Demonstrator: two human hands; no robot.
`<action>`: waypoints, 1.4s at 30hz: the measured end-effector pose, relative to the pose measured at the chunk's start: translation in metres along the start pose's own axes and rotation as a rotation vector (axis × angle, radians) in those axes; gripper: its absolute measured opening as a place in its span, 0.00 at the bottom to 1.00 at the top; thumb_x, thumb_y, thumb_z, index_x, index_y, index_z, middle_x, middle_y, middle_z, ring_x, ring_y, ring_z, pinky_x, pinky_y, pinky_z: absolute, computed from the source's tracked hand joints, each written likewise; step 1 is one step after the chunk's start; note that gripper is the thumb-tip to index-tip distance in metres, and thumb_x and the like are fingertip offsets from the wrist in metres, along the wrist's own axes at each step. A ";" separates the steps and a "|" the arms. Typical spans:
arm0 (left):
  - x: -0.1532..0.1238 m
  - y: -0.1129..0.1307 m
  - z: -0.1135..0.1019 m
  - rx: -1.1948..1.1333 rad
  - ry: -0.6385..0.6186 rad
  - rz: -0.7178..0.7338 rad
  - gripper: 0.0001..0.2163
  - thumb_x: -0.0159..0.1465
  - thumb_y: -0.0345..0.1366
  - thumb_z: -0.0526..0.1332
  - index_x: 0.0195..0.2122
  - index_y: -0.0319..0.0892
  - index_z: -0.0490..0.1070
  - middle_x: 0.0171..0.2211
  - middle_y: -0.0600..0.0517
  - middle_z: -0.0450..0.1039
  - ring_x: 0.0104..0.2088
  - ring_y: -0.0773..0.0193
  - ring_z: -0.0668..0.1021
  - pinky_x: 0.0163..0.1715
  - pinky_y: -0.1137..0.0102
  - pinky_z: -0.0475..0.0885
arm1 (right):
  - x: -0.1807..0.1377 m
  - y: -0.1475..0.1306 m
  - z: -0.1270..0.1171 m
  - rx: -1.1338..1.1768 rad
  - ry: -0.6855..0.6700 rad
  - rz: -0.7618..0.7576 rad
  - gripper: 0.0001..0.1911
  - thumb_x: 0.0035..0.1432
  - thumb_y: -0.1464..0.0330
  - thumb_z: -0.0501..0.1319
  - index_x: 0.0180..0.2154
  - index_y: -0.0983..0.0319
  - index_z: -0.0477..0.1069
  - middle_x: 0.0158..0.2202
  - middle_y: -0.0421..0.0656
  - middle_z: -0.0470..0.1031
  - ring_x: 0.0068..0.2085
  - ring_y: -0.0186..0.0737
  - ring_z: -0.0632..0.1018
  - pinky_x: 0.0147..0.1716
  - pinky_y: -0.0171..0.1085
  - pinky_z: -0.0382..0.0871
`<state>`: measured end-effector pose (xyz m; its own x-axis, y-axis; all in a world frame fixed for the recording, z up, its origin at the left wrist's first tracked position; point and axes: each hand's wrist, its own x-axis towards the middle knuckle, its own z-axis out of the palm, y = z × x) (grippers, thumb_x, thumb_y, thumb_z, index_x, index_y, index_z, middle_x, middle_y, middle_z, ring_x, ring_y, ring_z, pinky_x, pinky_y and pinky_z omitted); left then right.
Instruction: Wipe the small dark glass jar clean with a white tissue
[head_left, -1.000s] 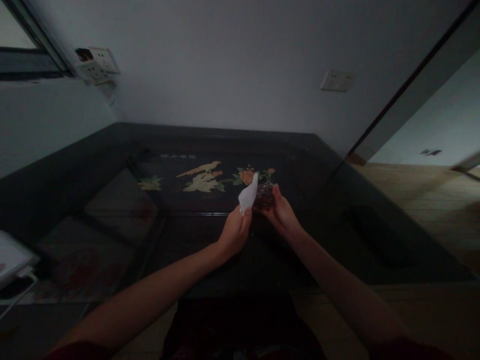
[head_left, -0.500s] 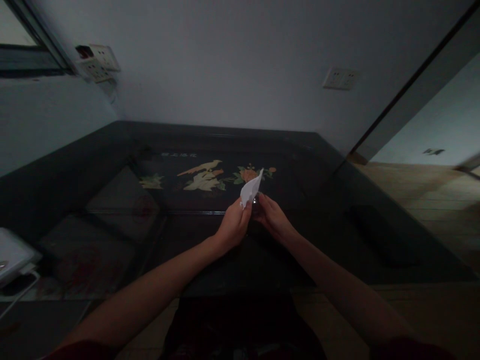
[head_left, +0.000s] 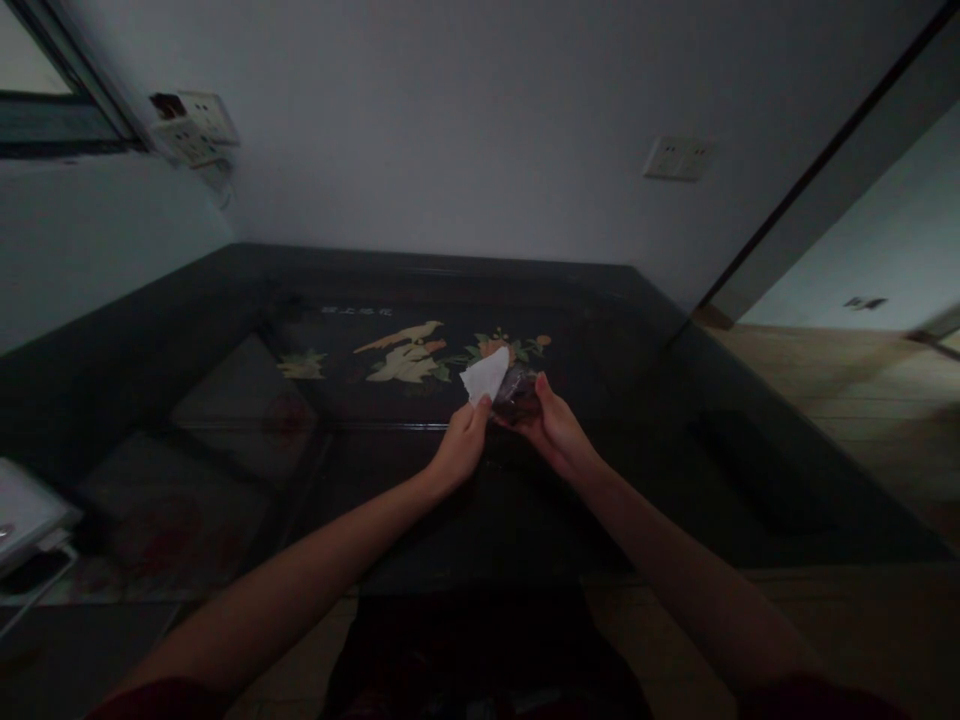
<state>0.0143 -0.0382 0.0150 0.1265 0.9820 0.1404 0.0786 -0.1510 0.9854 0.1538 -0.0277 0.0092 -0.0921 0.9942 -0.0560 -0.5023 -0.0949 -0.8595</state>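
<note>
My left hand (head_left: 463,445) pinches a white tissue (head_left: 484,376) between thumb and fingers. Close beside it, my right hand (head_left: 555,425) is closed around a dark, shiny, see-through object (head_left: 517,392), which may be glass or plastic; its kind I cannot make out in the dim light. The tissue lies against the left side of this object. Both hands are held above the dark tabletop (head_left: 480,540), near its middle.
A bird-and-flower picture (head_left: 409,355) shows on the dark table. At the left edge sits a white device (head_left: 30,510) with a cable. A black flat object (head_left: 757,470) lies on the right. Wall sockets (head_left: 679,158) are behind the table.
My hands have moved slightly apart. The tissue has tipped left and down, its flat side now facing me, and more of the dark shiny object shows in my right hand.
</note>
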 end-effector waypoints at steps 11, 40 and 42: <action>-0.013 -0.003 0.001 0.247 -0.058 0.240 0.21 0.69 0.44 0.45 0.46 0.37 0.73 0.45 0.42 0.77 0.47 0.56 0.76 0.53 0.65 0.66 | 0.002 -0.004 -0.002 -0.024 0.087 -0.048 0.25 0.48 0.47 0.66 0.38 0.59 0.74 0.35 0.44 0.80 0.40 0.46 0.80 0.39 0.46 0.75; 0.006 -0.003 -0.009 0.397 -0.019 0.213 0.20 0.69 0.41 0.43 0.30 0.38 0.70 0.29 0.46 0.75 0.32 0.61 0.75 0.35 0.69 0.68 | -0.003 0.005 0.004 -0.052 0.007 0.045 0.22 0.44 0.52 0.71 0.37 0.59 0.75 0.36 0.43 0.81 0.38 0.44 0.80 0.38 0.44 0.77; 0.007 -0.003 -0.009 0.437 -0.029 0.190 0.19 0.68 0.41 0.43 0.27 0.39 0.68 0.27 0.48 0.73 0.29 0.62 0.74 0.33 0.69 0.67 | -0.002 0.002 0.001 -0.034 0.022 0.027 0.23 0.44 0.51 0.70 0.37 0.59 0.75 0.36 0.43 0.81 0.39 0.44 0.80 0.38 0.45 0.77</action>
<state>0.0058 -0.0297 0.0135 0.2059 0.9298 0.3051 0.4591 -0.3671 0.8090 0.1519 -0.0294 0.0079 -0.0862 0.9922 -0.0899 -0.4702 -0.1201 -0.8743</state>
